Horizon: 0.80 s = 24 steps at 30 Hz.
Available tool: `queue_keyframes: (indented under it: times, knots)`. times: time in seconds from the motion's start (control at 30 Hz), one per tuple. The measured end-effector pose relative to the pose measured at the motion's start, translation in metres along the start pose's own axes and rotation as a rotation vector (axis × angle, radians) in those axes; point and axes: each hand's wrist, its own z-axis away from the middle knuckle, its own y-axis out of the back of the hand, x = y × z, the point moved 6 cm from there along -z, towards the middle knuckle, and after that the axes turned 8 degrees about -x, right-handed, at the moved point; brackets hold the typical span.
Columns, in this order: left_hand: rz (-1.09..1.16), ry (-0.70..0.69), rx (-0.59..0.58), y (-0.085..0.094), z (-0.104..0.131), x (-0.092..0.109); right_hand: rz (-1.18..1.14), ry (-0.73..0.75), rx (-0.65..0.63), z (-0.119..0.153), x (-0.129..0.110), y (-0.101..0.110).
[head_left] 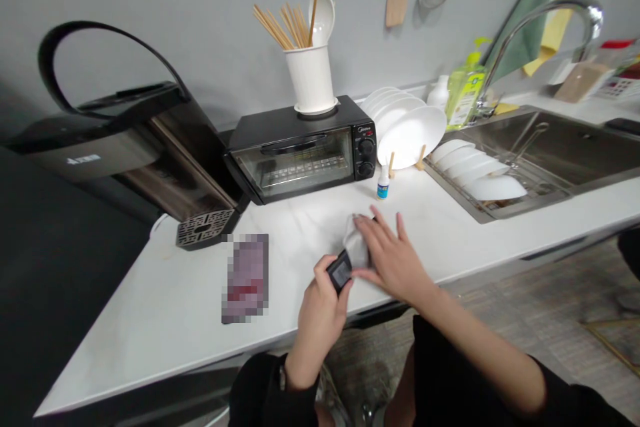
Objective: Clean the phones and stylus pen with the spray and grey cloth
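My left hand [324,300] grips one end of a small black object [340,271] with a dark screen-like face, just above the front part of the white counter. A light grey cloth [355,245] lies against the object's far end. My right hand [393,257] presses this cloth, its fingers partly spread and the thumb near the black object. Beyond my hands a small white bottle with a blue label [383,184] stands upright on the counter. To the left lies a flat, pixelated purple item [247,277].
A black toaster oven [305,153] carries a white holder [310,79] with chopsticks. At the left stands a dark machine with a drip tray [204,228]. White plates [410,137] stand in a rack beside the steel sink [560,147]. The counter [150,340] ends near my body.
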Motion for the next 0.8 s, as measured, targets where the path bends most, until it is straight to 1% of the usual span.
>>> queue_keyframes:
  times: [0.03, 0.07, 0.1, 0.17, 0.2, 0.23, 0.27, 0.33, 0.37, 0.4, 0.47, 0.5, 0.53, 0.63, 0.67, 0.7, 0.8]
  knots:
    - [-0.023, -0.015, 0.016, -0.001, 0.001, 0.000, 0.008, -0.081, 0.033, 0.000, 0.005, 0.002]
    - [-0.033, -0.031, 0.019, -0.001, 0.001, 0.000, 0.001, -0.102, 0.046, 0.000, 0.006, 0.002]
    - [-0.032, -0.051, 0.017, -0.002, 0.001, 0.000, -0.018, -0.052, 0.035, 0.000, 0.001, 0.000]
    - [-0.012, -0.081, 0.005, -0.002, 0.001, 0.002, -0.069, 0.149, -0.030, 0.001, -0.013, -0.005]
    - [-0.002, -0.085, -0.002, -0.002, 0.000, 0.002, -0.083, 0.211, -0.054, 0.002, -0.016, -0.006]
    - [0.002, -0.080, -0.008, -0.001, 0.000, 0.003, -0.083, 0.207, -0.059, 0.001, -0.015, -0.006]
    - [0.001, -0.068, -0.012, -0.001, 0.000, 0.003, -0.070, 0.139, -0.040, 0.000, -0.009, -0.005]
    - [-0.006, -0.034, -0.026, -0.001, 0.001, 0.002, -0.036, -0.042, 0.024, -0.002, 0.004, 0.000]
    - [-0.011, -0.029, -0.032, -0.001, 0.001, 0.002, -0.029, -0.069, 0.038, -0.002, 0.005, 0.001]
    - [-0.012, -0.039, -0.034, -0.001, 0.001, 0.003, -0.031, -0.031, 0.026, -0.002, 0.001, -0.001]
    - [0.000, -0.072, -0.046, -0.002, 0.002, 0.004, -0.050, 0.154, -0.034, -0.002, -0.013, -0.006]
    - [0.007, -0.079, -0.048, -0.003, 0.002, 0.004, -0.056, 0.213, -0.055, -0.001, -0.017, -0.008]
    - [0.016, -0.077, -0.044, -0.003, 0.002, 0.003, -0.056, 0.209, -0.054, -0.001, -0.015, -0.008]
    - [0.078, -0.083, -0.010, -0.002, 0.000, 0.005, -0.076, -0.025, 0.057, -0.005, 0.007, -0.001]
    - [0.118, -0.110, 0.017, 0.000, 0.000, 0.008, -0.111, -0.058, 0.090, -0.006, 0.010, 0.002]
    - [0.164, -0.151, 0.047, 0.002, 0.000, 0.012, -0.167, -0.041, 0.114, -0.006, 0.008, 0.004]
    - [0.302, -0.252, 0.198, 0.015, 0.000, 0.030, -0.407, 0.123, 0.190, -0.009, -0.012, 0.009]
